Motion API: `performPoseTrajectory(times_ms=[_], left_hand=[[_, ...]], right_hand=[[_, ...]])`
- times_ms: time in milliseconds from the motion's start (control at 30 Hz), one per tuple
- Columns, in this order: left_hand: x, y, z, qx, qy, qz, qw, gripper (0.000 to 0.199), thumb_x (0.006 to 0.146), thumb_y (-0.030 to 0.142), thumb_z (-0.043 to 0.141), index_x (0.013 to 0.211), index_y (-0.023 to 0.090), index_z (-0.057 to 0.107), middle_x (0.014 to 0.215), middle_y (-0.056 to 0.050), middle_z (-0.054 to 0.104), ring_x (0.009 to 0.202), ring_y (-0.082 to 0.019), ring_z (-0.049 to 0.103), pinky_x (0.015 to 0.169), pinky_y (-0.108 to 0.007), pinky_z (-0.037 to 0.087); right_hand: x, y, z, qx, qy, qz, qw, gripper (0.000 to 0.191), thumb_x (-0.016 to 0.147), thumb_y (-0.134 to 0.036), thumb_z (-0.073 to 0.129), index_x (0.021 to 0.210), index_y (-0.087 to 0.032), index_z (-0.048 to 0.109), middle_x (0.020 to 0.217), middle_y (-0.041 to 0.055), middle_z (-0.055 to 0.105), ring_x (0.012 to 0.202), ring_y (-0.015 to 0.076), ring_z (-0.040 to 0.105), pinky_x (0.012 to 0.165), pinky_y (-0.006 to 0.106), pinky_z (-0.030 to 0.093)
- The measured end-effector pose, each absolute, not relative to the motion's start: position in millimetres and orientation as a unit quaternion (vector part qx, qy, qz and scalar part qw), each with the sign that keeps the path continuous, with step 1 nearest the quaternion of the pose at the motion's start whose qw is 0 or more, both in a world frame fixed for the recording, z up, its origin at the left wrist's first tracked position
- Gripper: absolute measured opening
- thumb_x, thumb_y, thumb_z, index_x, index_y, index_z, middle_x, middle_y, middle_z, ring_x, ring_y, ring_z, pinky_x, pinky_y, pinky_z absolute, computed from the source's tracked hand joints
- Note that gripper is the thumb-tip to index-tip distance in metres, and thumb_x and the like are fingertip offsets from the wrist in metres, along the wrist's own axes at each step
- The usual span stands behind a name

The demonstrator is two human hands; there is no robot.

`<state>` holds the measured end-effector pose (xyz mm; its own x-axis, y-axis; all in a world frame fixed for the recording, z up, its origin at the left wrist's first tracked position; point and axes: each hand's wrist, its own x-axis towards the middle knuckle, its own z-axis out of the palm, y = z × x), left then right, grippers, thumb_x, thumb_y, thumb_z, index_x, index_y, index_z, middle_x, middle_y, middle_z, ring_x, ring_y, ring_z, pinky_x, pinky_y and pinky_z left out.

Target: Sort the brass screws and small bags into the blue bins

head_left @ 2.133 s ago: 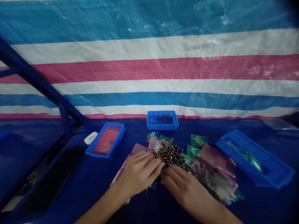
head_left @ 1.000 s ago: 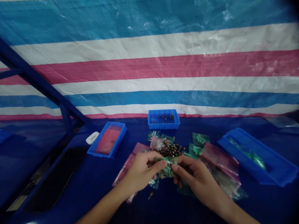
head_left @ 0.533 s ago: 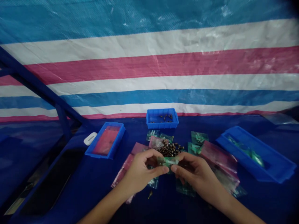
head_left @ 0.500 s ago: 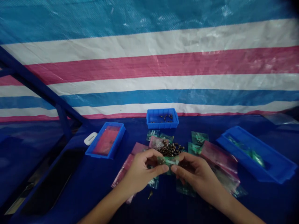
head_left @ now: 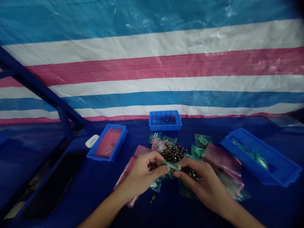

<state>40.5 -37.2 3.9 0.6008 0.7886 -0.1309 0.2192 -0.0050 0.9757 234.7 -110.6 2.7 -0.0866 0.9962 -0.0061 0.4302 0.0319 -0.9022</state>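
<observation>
My left hand (head_left: 147, 172) pinches one end of a small clear green-tinted packet (head_left: 173, 166) between thumb and fingers. A pale, slim piece shows inside it. At the packet's other end, my right hand (head_left: 203, 179) has thumb and fingers closed on its edge. Just beyond both hands lies a pile of small brass-coloured metal parts, which look like screws (head_left: 174, 152). Similar green packets (head_left: 203, 140) are scattered around the pile, some partly hidden under my hands. Pink plastic bags (head_left: 222, 160) lie on either side. One loose metal part (head_left: 152, 198) rests near the front.
A blue bin (head_left: 165, 127) with a few metal parts stands at the back. To the left, another blue bin (head_left: 121, 139) holds a pink bag, beside a white oval object (head_left: 91, 141). A larger blue bin (head_left: 280, 172) with green packets is at the right. Striped sheeting hangs behind.
The packet has tilted, its right end now slightly lower. My right hand's grip on that end has shifted a little, and more of the metal pile shows behind my fingers.
</observation>
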Motion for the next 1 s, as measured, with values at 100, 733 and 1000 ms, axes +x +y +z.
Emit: performPoseTrajectory(times_ms=[100,733,1000], left_hand=[[37.3,-41.5,3.9,0.789,0.348,0.268,0.43,0.01,0.092,0.027,0.058,0.095,0.019,0.063,0.08,-0.001,0.068,0.072,-0.013,0.063,0.067,-0.022,0.049],[24.7,-29.9,-8.9,0.909,0.233,0.346,0.007,0.029,0.085,0.008,0.062,0.111,0.018,0.063,0.099,-0.005,0.07,0.087,-0.018,0.066,0.081,-0.034,0.057],[21.5,-21.0,-10.3,0.9,0.261,0.35,-0.007,0.028,0.085,0.008,0.062,0.111,0.017,0.064,0.101,-0.007,0.069,0.087,-0.02,0.064,0.083,-0.037,0.054]], right_hand=[[245.4,-104.4,5.6,-0.588,-0.588,0.397,0.388,0.021,0.091,-0.041,0.058,0.097,-0.023,0.066,0.082,0.0011,0.068,0.072,0.0162,0.061,0.063,0.025,0.046],[394.8,-107.4,19.3,-0.849,-0.453,-0.197,0.186,0.036,0.088,-0.032,0.052,0.121,-0.022,0.059,0.091,0.0131,0.068,0.091,0.0367,0.063,0.078,0.047,0.047],[347.5,-83.2,-12.2,-0.719,-0.649,-0.174,0.179,0.037,0.096,-0.037,0.046,0.122,-0.016,0.059,0.108,0.0137,0.065,0.101,0.0298,0.058,0.091,0.043,0.046]])
